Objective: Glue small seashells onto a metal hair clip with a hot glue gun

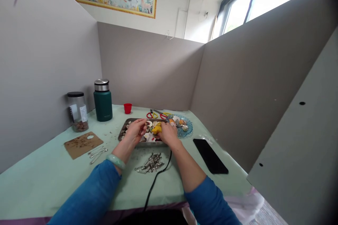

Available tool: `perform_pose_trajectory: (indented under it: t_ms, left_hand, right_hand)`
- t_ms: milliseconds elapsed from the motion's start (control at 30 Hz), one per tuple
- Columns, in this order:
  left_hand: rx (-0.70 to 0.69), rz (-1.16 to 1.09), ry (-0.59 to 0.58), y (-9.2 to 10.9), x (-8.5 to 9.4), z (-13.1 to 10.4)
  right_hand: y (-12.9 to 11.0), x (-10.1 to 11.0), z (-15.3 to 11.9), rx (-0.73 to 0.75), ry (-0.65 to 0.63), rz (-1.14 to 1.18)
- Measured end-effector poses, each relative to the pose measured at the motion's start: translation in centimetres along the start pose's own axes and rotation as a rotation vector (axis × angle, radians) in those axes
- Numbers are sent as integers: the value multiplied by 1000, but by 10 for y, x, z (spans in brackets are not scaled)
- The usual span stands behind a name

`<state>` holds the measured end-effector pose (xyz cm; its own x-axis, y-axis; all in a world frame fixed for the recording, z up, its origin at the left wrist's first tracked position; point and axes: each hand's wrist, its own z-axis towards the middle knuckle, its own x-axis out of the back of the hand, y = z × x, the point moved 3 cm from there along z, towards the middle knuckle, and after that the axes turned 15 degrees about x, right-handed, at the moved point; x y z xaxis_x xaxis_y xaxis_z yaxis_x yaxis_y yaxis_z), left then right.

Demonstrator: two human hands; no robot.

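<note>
A metal tray [148,144] holding small colourful pieces lies in the middle of the table. My left hand [137,129] is over the tray's left half, its fingers pinched together; whatever is between them is too small to make out. My right hand [168,133] reaches into the tray's right side, with its fingers around a yellow piece [156,128]. In front of the tray lies a pile of small metal clips [151,164], with a black cable [154,182] beside it.
A green flask [102,105], a jar [78,112], brown card [83,145] and large pins [97,154] are on the left. A red cup [127,108] and scissors [152,114] stand or lie behind. A blue plate [188,130] and black phone [210,156] lie right. Grey partitions [148,66] surround the table.
</note>
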<state>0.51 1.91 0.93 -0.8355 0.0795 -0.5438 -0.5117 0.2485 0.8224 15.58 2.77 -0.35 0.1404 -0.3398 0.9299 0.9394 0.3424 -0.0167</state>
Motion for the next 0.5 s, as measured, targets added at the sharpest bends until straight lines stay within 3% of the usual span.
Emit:
perform_pose_trajectory:
  t_ms: [200,400,500]
  left_hand:
    - [77,-13,-36,-2,-4,-2]
    - [190,-110,2,-3,-2,-2]
    - [183,-123,-8,-3,-1,-2]
  right_hand:
    - [0,-2,0,-53,-18,-5]
    - [2,-5,3,-63,-76,-23]
    - [2,-5,2,-50,-75,-16]
